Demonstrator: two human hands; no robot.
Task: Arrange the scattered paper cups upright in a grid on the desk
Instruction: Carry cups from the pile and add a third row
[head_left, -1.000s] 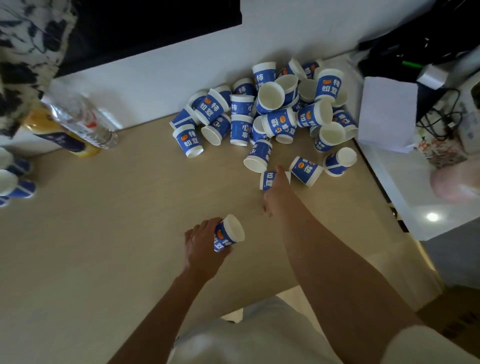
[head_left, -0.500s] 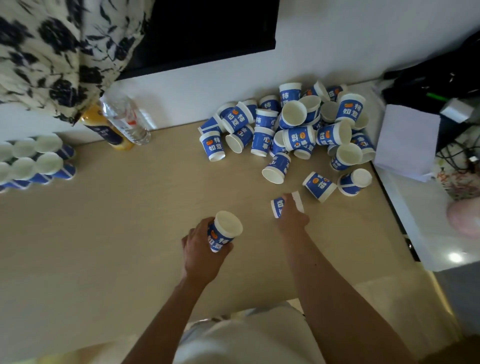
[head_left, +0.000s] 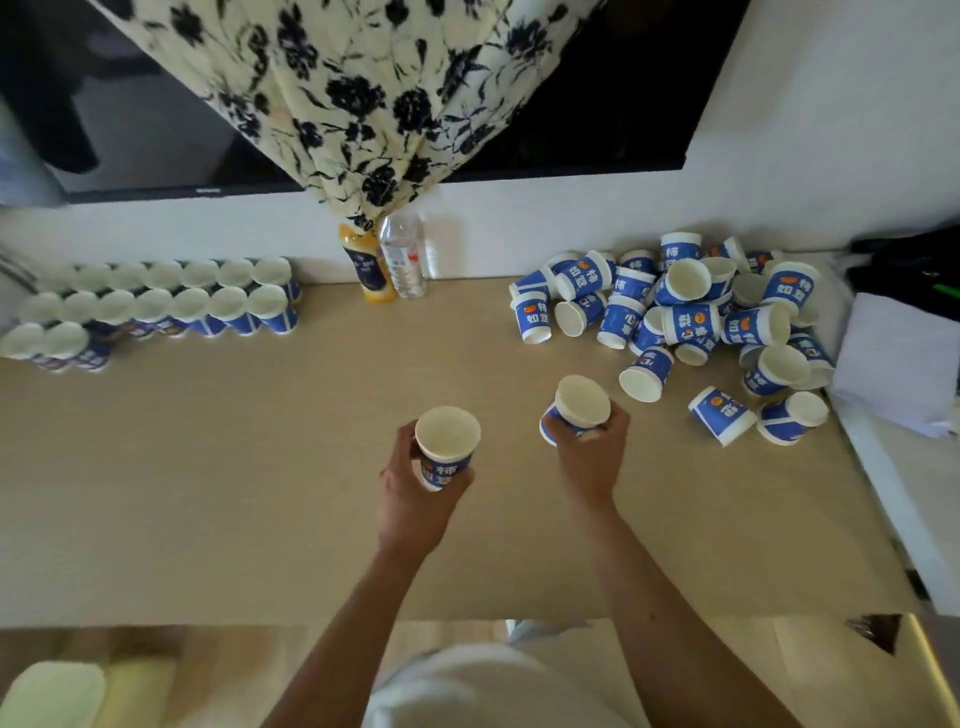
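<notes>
Left of both hands, well apart, stands the cup grid; left hand, nearer, grips an upright paper cup; right hand clasps a tilted cup.

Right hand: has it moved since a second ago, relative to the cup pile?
Yes. The right hand has pulled back from the edge of the scattered pile toward the person, now holding a cup clear of it.

Upright blue-and-white paper cups in rows sit far left on your tan wooden desk. The tumbled pile of blue-and-white paper cups lies far right. Two plastic bottles stand between, against the wall.
</notes>
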